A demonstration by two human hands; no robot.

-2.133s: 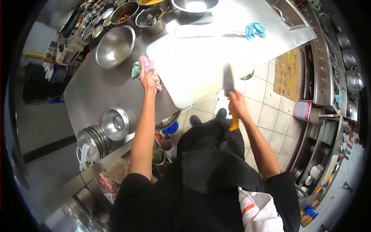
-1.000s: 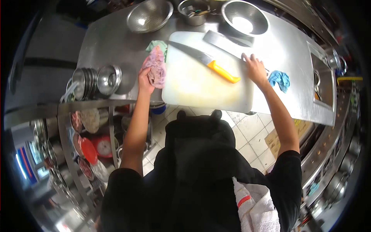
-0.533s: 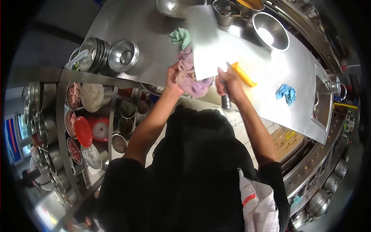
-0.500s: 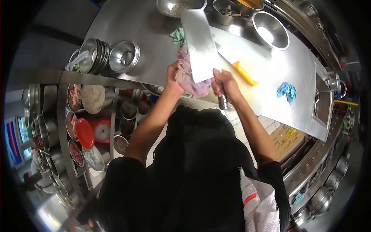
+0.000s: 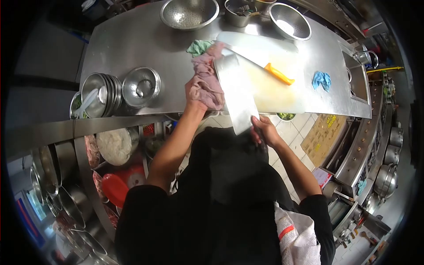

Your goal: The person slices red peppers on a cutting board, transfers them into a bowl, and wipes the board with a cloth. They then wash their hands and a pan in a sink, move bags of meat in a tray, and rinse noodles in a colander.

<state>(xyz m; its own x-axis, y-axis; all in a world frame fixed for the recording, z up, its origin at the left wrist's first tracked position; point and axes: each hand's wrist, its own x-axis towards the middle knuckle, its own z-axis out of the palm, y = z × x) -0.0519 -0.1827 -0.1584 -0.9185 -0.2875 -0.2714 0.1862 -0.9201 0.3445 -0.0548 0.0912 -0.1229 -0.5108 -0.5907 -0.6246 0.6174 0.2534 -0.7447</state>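
My right hand [image 5: 265, 130] is closed around the dark handle of a wide cleaver [image 5: 237, 97], whose shiny blade points away from me over the counter's front edge. A crumpled pinkish cloth [image 5: 206, 84] is gripped in my left hand [image 5: 194, 98], just left of the blade. Most of the left fingers are hidden behind the cloth. Beyond the blade lies a white cutting board [image 5: 276, 97], and on it rests a knife with a yellow handle [image 5: 280, 74]. A green cloth [image 5: 200, 47] sits just past the pinkish one.
Colanders [image 5: 190, 15] and a metal pot [image 5: 240, 15] stand at the back of the steel counter. Stacked metal bowls [image 5: 106, 95] are on the left. A crumpled blue cloth [image 5: 321, 80] lies right, near a sink [image 5: 355, 81]. Food containers [image 5: 114, 145] fill the lower left.
The cleaver has come down toward my body and away from the cloth, drawn by my right hand. My left hand still holds the cloth, now clear of the blade's near end. The view has shifted.
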